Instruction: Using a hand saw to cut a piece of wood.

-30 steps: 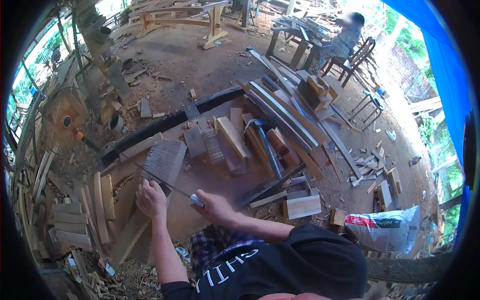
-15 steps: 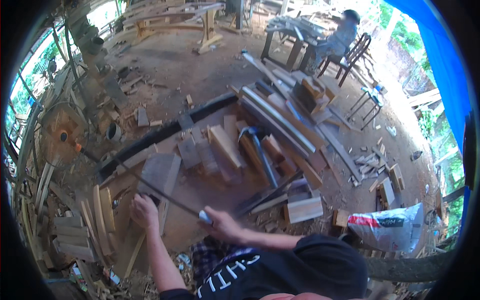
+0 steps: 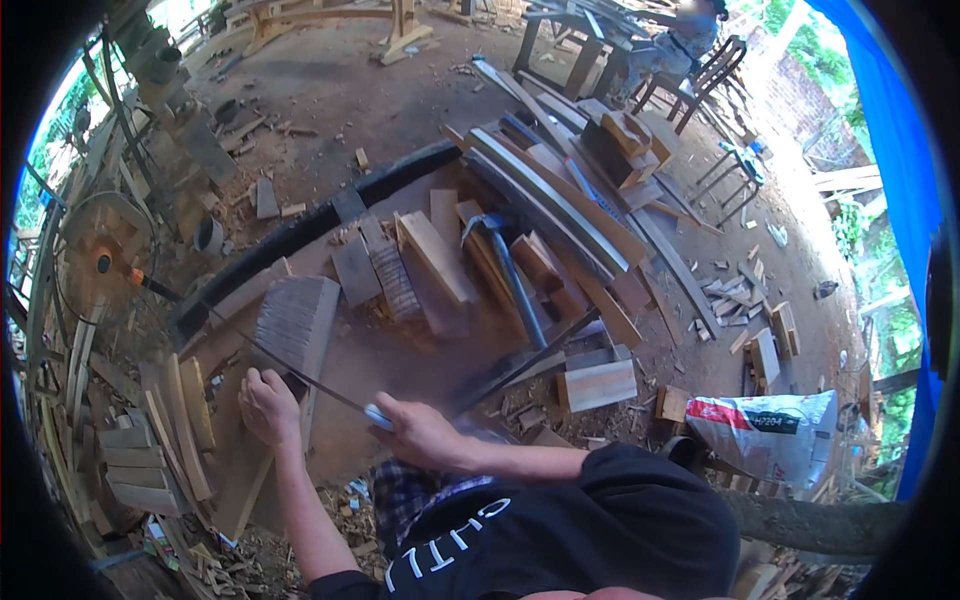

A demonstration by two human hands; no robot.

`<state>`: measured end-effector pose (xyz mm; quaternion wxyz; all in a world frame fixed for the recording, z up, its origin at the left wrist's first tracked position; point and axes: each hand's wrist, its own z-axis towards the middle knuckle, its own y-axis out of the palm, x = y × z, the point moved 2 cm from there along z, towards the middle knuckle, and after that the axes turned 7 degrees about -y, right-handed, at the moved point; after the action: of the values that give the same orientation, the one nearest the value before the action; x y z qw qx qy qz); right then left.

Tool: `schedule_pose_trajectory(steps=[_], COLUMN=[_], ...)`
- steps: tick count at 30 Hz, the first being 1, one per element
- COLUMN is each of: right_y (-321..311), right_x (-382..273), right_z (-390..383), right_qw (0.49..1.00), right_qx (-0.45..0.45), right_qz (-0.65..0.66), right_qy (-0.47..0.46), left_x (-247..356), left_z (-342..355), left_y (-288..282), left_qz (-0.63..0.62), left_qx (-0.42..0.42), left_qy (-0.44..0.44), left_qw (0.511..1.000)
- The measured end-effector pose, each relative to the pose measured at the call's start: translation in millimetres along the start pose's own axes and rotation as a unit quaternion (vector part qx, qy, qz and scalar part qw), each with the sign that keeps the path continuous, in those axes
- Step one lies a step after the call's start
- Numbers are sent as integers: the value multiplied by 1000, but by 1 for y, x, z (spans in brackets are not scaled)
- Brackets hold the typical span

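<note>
My right hand (image 3: 415,432) is closed around the pale blue-white grip of a long thin dark bar (image 3: 318,383). The bar slants up to the far left and has an orange part (image 3: 138,276) near its far end. Below the bar, my left hand (image 3: 268,408) is closed beside a dark edge of wood; what its fingers hold is hidden. Just beyond that hand lies a grey-brown wooden block (image 3: 297,322) with ridged lines across its face. The bar passes over the block's near end.
Wood offcuts (image 3: 435,255) and a hammer-like tool (image 3: 515,290) lie on the dusty low work surface ahead. Long planks (image 3: 545,205) are stacked to its right. A white sack (image 3: 770,440) lies at the right. Farther back, a person (image 3: 675,50) sits by a loaded table.
The view has shifted, so the scene sits higher and farther left. Both hands and the bar have come slightly nearer to me relative to the ridged block.
</note>
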<state>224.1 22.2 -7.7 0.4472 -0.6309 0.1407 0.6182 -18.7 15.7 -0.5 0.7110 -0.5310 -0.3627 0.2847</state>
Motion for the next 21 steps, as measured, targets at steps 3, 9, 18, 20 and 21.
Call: schedule_pose_trajectory(steps=[3, 9, 18, 20, 21], right_y=[13, -3, 19, 2, -9], right_x=[4, 6, 24, 13, 9], right_z=[28, -14, 24, 1, -12], right_qw=[1000, 999, 999, 998, 996], right_qx=[12, -20, -10, -20, -38], right_qz=[23, 46, 39, 51, 65], right_qy=[-6, 11, 0, 25, 48], left_x=[1, -15, -8, -18, -23], left_z=[5, 20, 20, 21, 22], left_y=[0, 9, 13, 17, 18], left_qz=[-10, -11, -11, -11, -4], left_qx=[-3, -8, 7, -19, -15], left_qy=[-1, -57, -33, -59, -70], left_qw=[1000, 998, 999, 998, 997])
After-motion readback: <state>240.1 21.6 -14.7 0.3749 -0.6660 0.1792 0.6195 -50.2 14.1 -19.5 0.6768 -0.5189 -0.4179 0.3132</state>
